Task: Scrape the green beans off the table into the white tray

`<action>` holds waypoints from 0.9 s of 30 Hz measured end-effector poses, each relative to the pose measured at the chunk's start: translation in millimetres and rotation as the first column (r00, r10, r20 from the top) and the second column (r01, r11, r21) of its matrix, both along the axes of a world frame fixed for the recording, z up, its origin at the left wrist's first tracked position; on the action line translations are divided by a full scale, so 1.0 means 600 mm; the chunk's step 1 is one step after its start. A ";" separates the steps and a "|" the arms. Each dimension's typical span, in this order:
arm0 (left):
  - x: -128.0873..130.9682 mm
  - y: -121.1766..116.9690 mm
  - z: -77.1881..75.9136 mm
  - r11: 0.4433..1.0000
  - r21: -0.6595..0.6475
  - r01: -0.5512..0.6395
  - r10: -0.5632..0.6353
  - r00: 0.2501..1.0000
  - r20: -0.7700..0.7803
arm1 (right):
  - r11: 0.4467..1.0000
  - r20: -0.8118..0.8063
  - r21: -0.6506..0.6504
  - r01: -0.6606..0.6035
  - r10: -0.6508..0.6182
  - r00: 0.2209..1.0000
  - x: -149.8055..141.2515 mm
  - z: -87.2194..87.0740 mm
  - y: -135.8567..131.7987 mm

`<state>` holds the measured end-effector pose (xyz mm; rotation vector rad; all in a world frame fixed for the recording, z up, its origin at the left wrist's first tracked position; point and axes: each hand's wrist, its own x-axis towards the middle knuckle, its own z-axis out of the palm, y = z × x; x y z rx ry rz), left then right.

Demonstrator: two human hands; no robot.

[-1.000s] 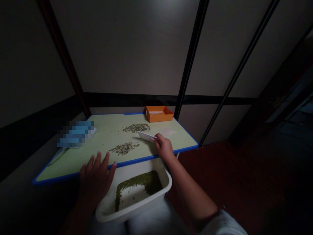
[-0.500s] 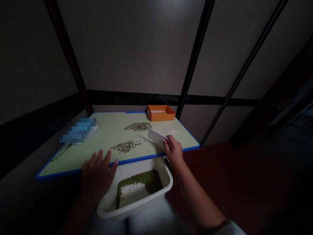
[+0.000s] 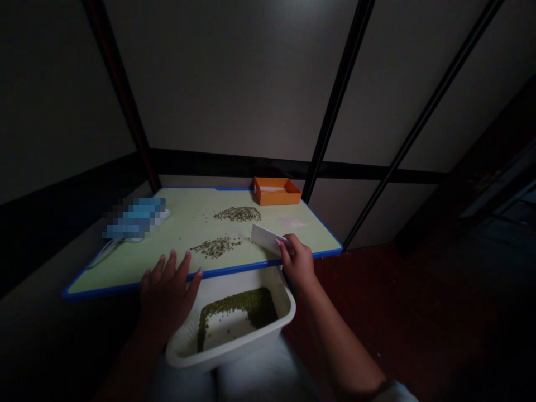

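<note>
A: Surface?
B: Pale yellow-green surface (image 3: 188,202), blue rim. Orange box (image 3: 277,199), open-topped, at the far right corner. Pale patch (image 3: 291,221) nearer the right edge.
A: Left end?
B: Blue item (image 3: 138,218), pixelated, cannot identify; lies along the left edge, pale cord (image 3: 103,254) trailing toward the near left corner.
A: Green grains?
B: Two loose patches. Far patch (image 3: 238,214) mid-surface, toward the far edge; near patch (image 3: 215,247) closer to the near edge. More grains banked in a white tub (image 3: 234,347), just below the near edge.
A: Hands?
B: Right hand (image 3: 297,259) at the near edge, right of centre, fingers closed on a white card (image 3: 264,238), tilted, over the surface right of the near patch. Left hand (image 3: 167,282) at the near edge, left of centre, fingers spread wide; contact with the surface unclear.
A: Room?
B: Dim. Grey panelled wall (image 3: 234,84) beyond the far edge, dark strips across it. Dark red floor (image 3: 355,296) to the right.
</note>
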<state>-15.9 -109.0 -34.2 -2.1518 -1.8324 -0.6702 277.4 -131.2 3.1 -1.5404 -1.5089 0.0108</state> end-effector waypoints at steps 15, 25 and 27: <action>0.002 0.000 0.001 1.000 -0.015 -0.006 0.006 1.000 0.015 | 0.995 -0.038 0.032 -0.090 0.091 0.995 0.013 0.012 -0.021; 0.004 -0.002 0.004 0.999 -0.032 -0.020 0.021 0.999 0.028 | 0.999 -0.027 -0.011 -0.043 0.043 0.999 0.011 0.007 -0.012; 0.004 -0.003 0.006 0.999 -0.038 -0.015 0.016 1.000 0.026 | 1.000 -0.023 -0.012 -0.011 0.010 1.000 0.010 0.006 -0.008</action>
